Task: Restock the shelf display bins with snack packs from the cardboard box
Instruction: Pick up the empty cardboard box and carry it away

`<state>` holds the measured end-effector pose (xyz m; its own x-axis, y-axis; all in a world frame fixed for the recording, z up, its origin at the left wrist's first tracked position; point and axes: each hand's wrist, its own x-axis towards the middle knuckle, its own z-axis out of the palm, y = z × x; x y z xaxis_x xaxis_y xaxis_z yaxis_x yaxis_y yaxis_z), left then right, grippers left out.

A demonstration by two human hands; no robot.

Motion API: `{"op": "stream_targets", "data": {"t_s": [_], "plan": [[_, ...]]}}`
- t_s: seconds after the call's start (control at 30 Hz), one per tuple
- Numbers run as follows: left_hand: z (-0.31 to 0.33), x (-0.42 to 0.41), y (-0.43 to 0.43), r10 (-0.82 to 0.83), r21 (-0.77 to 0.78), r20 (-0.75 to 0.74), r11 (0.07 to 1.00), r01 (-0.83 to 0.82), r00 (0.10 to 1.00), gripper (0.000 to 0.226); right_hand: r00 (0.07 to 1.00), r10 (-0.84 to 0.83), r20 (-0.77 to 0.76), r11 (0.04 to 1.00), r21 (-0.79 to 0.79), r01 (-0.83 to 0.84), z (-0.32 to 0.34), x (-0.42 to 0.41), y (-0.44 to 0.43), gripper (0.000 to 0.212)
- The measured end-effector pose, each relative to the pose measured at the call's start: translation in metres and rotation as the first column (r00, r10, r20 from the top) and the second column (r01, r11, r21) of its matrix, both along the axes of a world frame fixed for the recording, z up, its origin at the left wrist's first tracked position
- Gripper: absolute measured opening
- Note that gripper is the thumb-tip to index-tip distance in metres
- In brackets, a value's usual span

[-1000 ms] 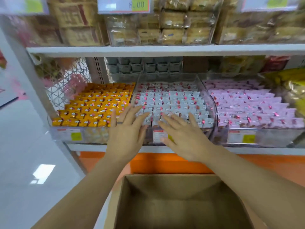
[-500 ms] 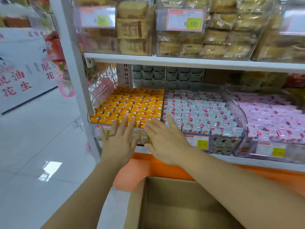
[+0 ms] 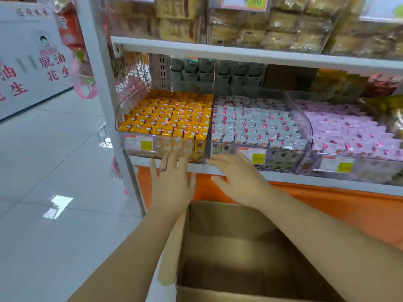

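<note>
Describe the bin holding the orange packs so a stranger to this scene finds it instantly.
Find the white shelf above the open cardboard box; clear bins sit along it. The target is the leftmost bin, against the upright post. Its packs are orange-yellow, the neighbours' white and pink.

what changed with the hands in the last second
Both hands came left and down off the white packs: the left hand is now open before the orange-pack bin, the right hand at the seam with the white-pack bin. Nothing was grasped or released. The bins stay full; the cardboard box still shows no packs.
</note>
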<state>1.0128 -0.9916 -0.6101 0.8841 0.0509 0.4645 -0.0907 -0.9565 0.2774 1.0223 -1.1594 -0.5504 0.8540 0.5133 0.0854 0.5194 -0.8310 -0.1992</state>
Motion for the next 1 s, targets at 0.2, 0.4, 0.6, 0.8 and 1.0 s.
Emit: {"op": "stream_targets", "data": {"t_s": [0.2, 0.4, 0.6, 0.8, 1.0], "plan": [[-0.072, -0.099, -0.055, -0.309, -0.225, -0.444, 0.947, 0.229, 0.841, 0.029, 0.903, -0.27, -0.335, 0.961, -0.031, 0.276, -0.077, -0.094, -0.107, 0.037], [-0.116, -0.145, -0.089, -0.354, -0.146, -0.751, 0.912, 0.382, 0.558, 0.043, 0.719, -0.308, -0.622, 0.951, -0.17, 0.26, -0.137, -0.145, -0.155, 0.031], [-0.13, -0.163, -0.083, -0.148, 0.094, -0.673, 0.955, 0.283, 0.725, 0.028, 0.788, -0.263, -0.557, 0.964, -0.116, 0.24, -0.157, -0.16, -0.14, 0.018], [-0.131, -0.17, -0.024, 0.093, 0.163, -0.568, 0.987, 0.001, 0.817, 0.027, 0.828, -0.153, -0.54, 0.979, 0.029, 0.2, -0.167, -0.173, -0.066, 0.018], [-0.139, -0.197, 0.013, 0.223, -0.237, -0.557, 0.881, -0.41, 0.8, 0.038, 0.795, -0.047, -0.605, 0.967, 0.172, 0.188, -0.178, -0.187, 0.001, 0.023]]}}
